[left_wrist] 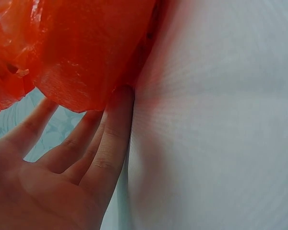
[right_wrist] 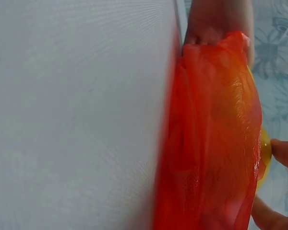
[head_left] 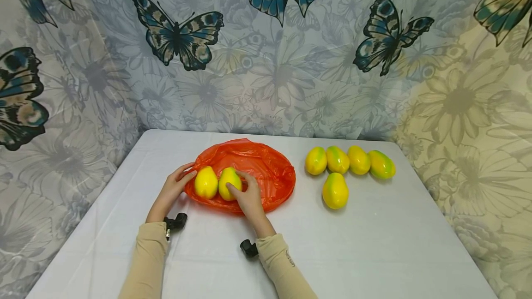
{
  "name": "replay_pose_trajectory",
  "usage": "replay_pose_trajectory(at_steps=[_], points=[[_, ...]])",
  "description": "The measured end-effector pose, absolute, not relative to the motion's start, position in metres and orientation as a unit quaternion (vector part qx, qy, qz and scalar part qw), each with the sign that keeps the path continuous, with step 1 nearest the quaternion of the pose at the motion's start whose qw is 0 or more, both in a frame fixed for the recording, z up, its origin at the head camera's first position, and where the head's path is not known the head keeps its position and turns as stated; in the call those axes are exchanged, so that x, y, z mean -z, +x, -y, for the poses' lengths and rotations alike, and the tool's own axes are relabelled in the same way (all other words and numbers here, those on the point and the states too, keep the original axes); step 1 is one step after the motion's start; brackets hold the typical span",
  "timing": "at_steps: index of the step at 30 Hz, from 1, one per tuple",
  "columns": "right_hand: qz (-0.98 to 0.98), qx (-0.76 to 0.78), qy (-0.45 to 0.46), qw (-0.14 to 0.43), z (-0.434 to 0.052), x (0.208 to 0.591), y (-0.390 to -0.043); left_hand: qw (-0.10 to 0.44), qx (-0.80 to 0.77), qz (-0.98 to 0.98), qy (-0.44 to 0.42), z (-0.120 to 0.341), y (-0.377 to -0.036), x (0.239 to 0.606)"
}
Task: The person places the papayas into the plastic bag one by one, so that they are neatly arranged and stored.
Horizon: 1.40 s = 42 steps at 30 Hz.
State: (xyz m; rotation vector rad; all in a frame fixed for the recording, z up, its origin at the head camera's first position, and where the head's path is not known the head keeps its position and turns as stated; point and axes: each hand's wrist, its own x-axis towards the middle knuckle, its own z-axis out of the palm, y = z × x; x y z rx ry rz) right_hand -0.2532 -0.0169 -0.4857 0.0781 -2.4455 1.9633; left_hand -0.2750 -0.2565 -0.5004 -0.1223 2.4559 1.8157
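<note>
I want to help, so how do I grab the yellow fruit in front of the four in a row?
Grip the lone fruit round its plump middle, probably from above: both rounded sides look free, while the four fruits lie behind.

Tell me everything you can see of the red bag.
The red bag looks like thin, glossy plastic, creased and slightly see-through. It lies on the white table in a rough oval, mouth open upward. Two yellow fruits show within its left half. The left grip touches its left edge; whether the right grip also touches it is unclear.
</note>
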Motion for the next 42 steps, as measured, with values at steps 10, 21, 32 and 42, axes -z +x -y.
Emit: replay_pose_trajectory(at_steps=[10, 21, 32, 42], points=[[0.777, -0.63, 0.024, -0.004, 0.015, 0.486, -0.253, 0.046, -0.589, -0.805, -0.046, 0.256, -0.276, 0.5], [0.778, -0.628, 0.019, -0.01, 0.011, 0.486, -0.25, 0.05, -0.59, -0.805, -0.05, 0.256, -0.275, 0.499], [0.765, -0.643, 0.023, -0.014, 0.009, 0.483, -0.25, 0.045, -0.595, -0.801, -0.05, 0.255, -0.274, 0.499], [0.761, -0.649, 0.02, -0.003, 0.002, 0.475, -0.25, 0.05, -0.591, -0.804, -0.052, 0.256, -0.274, 0.498]])
